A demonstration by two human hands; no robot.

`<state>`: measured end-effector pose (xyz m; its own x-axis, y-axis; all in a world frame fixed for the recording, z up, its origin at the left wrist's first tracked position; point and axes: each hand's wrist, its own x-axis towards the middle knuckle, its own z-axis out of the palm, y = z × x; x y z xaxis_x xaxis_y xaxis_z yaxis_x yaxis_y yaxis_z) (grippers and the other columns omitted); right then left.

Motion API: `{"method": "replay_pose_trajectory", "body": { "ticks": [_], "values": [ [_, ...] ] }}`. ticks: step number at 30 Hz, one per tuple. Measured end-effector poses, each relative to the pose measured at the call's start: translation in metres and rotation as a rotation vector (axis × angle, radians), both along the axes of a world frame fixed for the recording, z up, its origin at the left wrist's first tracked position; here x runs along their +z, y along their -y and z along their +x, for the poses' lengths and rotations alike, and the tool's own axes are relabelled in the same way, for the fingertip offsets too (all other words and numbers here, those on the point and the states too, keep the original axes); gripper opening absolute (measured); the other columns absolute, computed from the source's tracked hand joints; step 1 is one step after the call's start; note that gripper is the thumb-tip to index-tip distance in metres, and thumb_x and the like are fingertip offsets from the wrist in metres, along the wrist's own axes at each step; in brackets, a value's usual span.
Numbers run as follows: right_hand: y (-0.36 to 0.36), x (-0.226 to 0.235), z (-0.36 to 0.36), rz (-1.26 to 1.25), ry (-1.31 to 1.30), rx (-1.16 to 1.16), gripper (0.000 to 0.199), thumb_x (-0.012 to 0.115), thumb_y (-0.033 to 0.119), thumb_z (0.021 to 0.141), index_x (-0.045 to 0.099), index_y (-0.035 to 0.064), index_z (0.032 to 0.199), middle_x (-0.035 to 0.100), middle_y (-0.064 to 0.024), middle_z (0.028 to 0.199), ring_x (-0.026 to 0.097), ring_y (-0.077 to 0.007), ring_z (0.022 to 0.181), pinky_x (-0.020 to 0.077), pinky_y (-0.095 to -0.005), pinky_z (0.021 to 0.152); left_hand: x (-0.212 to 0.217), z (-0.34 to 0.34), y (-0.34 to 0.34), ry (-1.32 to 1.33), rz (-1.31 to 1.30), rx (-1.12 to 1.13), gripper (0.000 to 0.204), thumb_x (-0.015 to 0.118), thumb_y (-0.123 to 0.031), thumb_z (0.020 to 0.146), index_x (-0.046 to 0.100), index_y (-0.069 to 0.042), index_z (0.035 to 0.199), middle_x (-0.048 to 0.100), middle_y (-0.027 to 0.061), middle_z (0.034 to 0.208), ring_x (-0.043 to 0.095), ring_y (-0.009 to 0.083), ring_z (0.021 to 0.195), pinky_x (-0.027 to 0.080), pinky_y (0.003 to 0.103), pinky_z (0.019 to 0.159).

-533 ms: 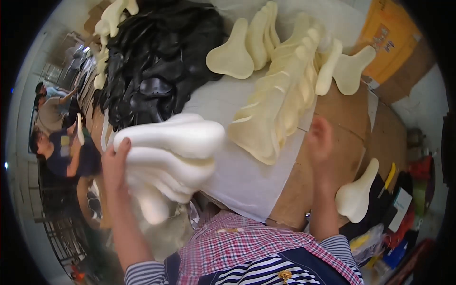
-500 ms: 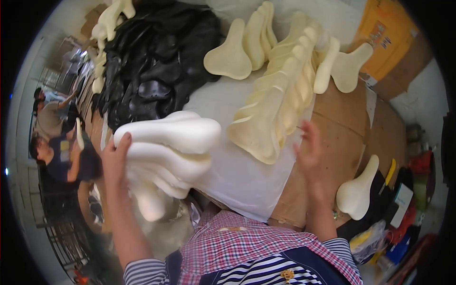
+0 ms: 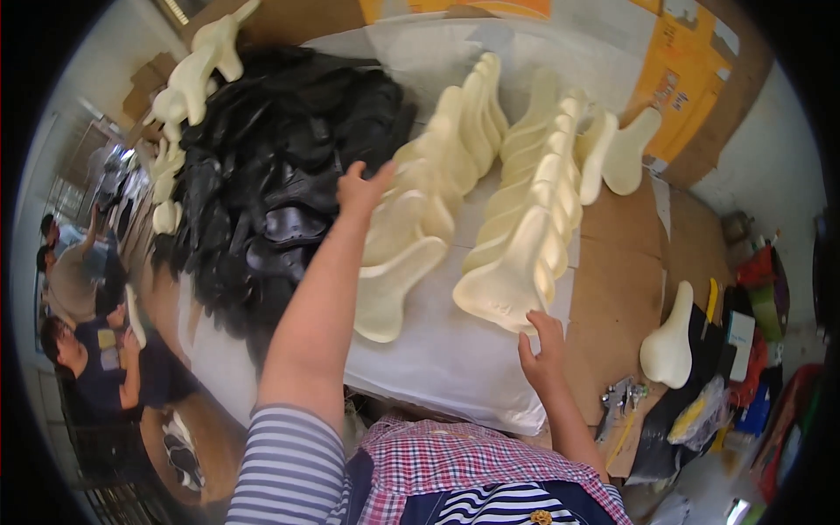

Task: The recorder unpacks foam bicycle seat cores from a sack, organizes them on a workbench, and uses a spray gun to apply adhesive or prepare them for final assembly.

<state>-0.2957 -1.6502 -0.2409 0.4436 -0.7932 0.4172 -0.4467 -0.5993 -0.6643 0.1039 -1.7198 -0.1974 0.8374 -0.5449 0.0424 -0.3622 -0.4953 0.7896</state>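
Two rows of cream foam saddle-shaped pads lie on a white sheet (image 3: 437,359). My left hand (image 3: 361,187) is stretched forward, its fingers spread over the top of the left row (image 3: 411,236), holding nothing. My right hand (image 3: 542,348) is lower, fingers apart, with its fingertips at the front pad of the right row (image 3: 516,271). My striped sleeve and checked apron fill the lower edge.
A heap of black saddle covers (image 3: 280,166) lies left of the pads, with more cream pads (image 3: 188,83) beyond it. A single cream pad (image 3: 668,346) sits on the brown cardboard (image 3: 612,289) at right, near small tools (image 3: 615,401). Other people (image 3: 96,367) work at the far left.
The stack of cream pads my left hand held near my body now lies as a row on the sheet, and that arm has reached forward. My right hand moved to the right row's front.
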Motion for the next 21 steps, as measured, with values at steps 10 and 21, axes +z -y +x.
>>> {"method": "replay_pose_trajectory", "body": {
  "ticks": [10, 21],
  "values": [
    [-0.033, -0.014, 0.103, 0.188, 0.025, 0.738, 0.030, 0.066, 0.005, 0.073, 0.057, 0.0029, 0.102, 0.060, -0.0164, 0.098, 0.057, -0.0336, 0.091, 0.0471, -0.0384, 0.079, -0.061, -0.046, -0.250, 0.323, -0.074, 0.200, 0.044, 0.070, -0.027, 0.073, 0.059, -0.003, 0.109, 0.055, 0.0156, 0.114, 0.049, 0.0315, 0.109, 0.039, 0.038, 0.094],
    [-0.200, -0.045, 0.160, 0.588, -0.259, 1.284, 0.026, 0.062, 0.007, 0.076, 0.058, 0.0011, 0.101, 0.062, -0.0136, 0.088, 0.061, -0.0265, 0.073, 0.0501, -0.0349, 0.067, -0.170, -0.108, -0.615, -0.229, 0.470, 0.728, 0.022, 0.051, -0.021, 0.078, 0.067, -0.010, 0.089, 0.064, 0.0185, 0.088, 0.061, 0.0336, 0.088, 0.047, 0.041, 0.078]
  ]
}}
